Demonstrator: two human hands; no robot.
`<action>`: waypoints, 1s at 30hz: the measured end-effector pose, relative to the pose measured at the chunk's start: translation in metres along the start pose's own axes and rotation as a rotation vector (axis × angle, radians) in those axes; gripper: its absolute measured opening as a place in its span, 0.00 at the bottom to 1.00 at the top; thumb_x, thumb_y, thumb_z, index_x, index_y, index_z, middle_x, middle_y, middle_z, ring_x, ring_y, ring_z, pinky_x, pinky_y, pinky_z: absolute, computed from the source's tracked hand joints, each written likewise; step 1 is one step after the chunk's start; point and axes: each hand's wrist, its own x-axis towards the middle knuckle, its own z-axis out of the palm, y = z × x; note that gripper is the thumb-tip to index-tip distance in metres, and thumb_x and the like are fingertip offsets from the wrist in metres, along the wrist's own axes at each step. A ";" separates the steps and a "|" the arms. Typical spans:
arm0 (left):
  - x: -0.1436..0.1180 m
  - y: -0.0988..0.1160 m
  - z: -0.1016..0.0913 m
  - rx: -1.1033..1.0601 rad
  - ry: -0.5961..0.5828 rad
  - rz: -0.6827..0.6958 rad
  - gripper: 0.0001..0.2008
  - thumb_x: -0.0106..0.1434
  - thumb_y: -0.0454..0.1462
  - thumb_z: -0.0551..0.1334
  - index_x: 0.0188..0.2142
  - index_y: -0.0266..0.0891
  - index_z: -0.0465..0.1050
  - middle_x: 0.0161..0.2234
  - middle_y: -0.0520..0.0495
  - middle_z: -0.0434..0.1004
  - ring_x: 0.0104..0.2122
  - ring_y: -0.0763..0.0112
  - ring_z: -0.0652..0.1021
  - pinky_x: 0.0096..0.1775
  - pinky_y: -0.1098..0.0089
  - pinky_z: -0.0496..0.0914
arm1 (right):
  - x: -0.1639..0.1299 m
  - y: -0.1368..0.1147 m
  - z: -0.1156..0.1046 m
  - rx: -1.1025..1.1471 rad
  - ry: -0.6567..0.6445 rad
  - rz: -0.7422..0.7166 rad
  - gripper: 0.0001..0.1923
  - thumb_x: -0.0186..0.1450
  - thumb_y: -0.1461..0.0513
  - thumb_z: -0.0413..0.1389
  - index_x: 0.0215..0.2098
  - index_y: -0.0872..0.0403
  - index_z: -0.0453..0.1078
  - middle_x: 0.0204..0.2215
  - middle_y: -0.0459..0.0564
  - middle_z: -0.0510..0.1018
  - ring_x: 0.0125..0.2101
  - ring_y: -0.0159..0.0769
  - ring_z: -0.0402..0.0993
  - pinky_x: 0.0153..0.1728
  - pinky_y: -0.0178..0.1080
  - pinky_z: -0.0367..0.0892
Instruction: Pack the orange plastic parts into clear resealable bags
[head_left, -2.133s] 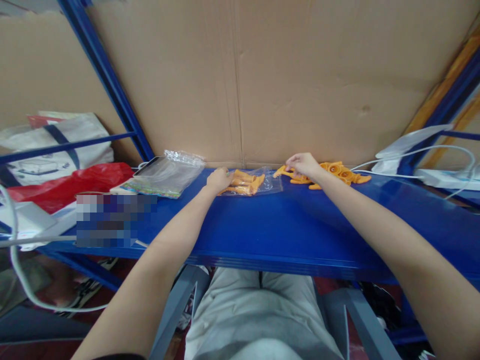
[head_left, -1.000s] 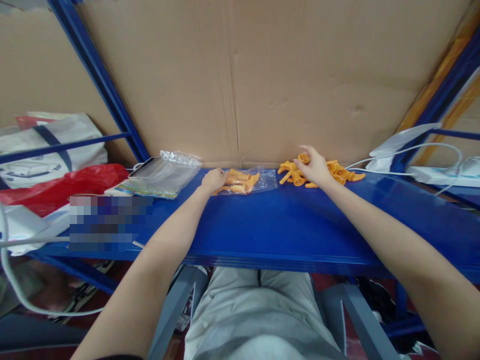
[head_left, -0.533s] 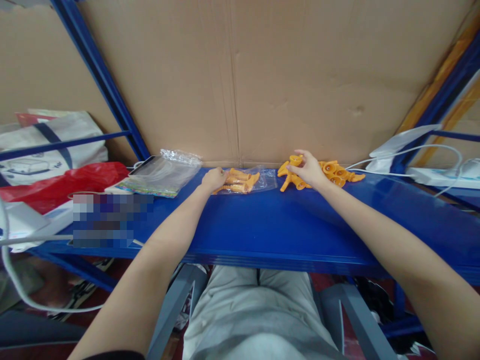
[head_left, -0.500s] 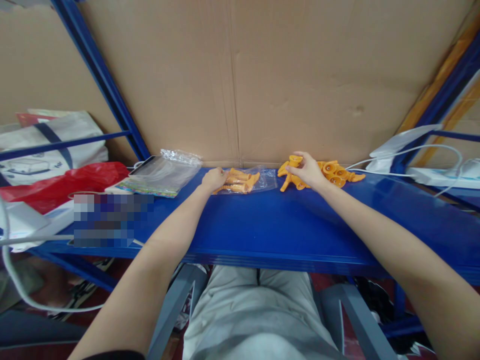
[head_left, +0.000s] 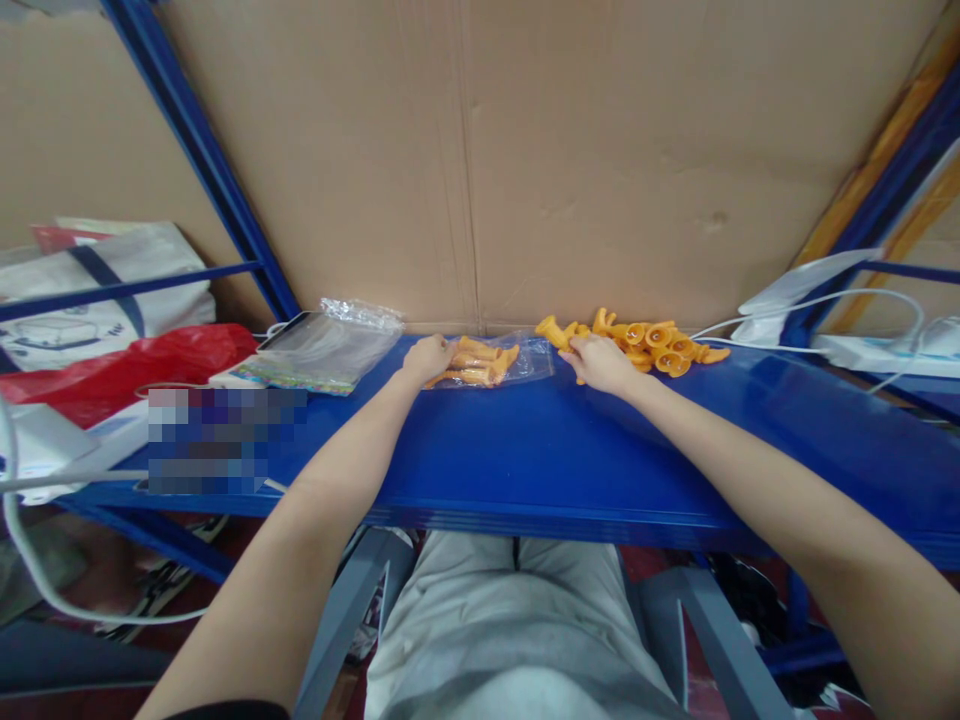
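Note:
My left hand (head_left: 429,358) is closed on the left end of a clear plastic bag (head_left: 536,357), which lies flat on the blue table. Several orange plastic pieces (head_left: 472,362) are in the bag, each with a flared end. To the right, my right hand (head_left: 598,362) pinches an orange flared plastic piece (head_left: 553,331), whose wide end points left near the bag. Behind and right of that hand lies a pile of similar orange pieces (head_left: 670,350), some with their round cup openings facing me. My right fingertips are partly hidden.
Flat clear bags (head_left: 330,350) lie on the table (head_left: 510,450) left of my left hand. A red plastic bag (head_left: 142,365) and a white cloth bag (head_left: 157,265) sit farther left. White cables (head_left: 840,297) run at the right; a cardboard wall (head_left: 570,170) stands behind.
My right hand has moved slightly left and lower, and the orange piece at its fingers now lies farther left, turned sideways. My left hand and the bag have stayed put.

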 end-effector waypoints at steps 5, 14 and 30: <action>0.002 0.000 0.002 -0.017 0.008 -0.006 0.21 0.69 0.46 0.52 0.50 0.37 0.77 0.52 0.35 0.79 0.52 0.53 0.78 0.50 0.65 0.71 | -0.007 -0.008 -0.011 -0.188 0.000 -0.115 0.16 0.69 0.62 0.49 0.42 0.58 0.78 0.43 0.62 0.81 0.51 0.53 0.69 0.50 0.50 0.59; 0.004 -0.004 0.004 0.000 0.026 0.041 0.20 0.69 0.44 0.53 0.51 0.37 0.77 0.51 0.37 0.80 0.51 0.54 0.79 0.50 0.66 0.71 | 0.005 -0.020 -0.015 -0.098 -0.065 -0.082 0.14 0.69 0.62 0.51 0.43 0.54 0.78 0.44 0.58 0.82 0.49 0.49 0.75 0.50 0.48 0.60; 0.006 -0.002 0.006 -0.017 0.008 0.096 0.19 0.70 0.44 0.53 0.49 0.38 0.79 0.50 0.40 0.81 0.51 0.57 0.79 0.48 0.70 0.70 | 0.030 -0.012 0.002 0.512 -0.082 -0.090 0.06 0.60 0.64 0.60 0.33 0.56 0.80 0.31 0.50 0.82 0.30 0.34 0.75 0.36 0.38 0.68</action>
